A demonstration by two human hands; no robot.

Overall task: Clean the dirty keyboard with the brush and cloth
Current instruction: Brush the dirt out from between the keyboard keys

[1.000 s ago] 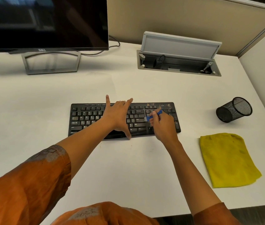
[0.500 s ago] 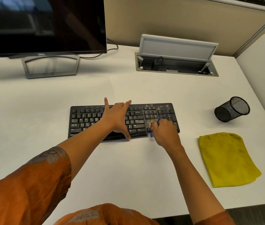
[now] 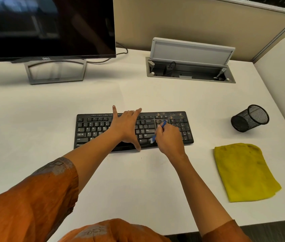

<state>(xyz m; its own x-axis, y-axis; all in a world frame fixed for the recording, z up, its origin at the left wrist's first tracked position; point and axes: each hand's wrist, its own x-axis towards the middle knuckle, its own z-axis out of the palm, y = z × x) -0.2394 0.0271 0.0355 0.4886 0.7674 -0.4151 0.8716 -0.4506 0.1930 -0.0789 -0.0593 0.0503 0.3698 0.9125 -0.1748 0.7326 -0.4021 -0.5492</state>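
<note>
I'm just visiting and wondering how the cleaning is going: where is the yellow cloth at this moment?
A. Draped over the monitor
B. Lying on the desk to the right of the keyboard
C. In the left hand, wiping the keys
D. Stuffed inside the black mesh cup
B: the yellow cloth lies flat on the desk, right of the keyboard, apart from both hands; the right hand holds the brush.
</note>
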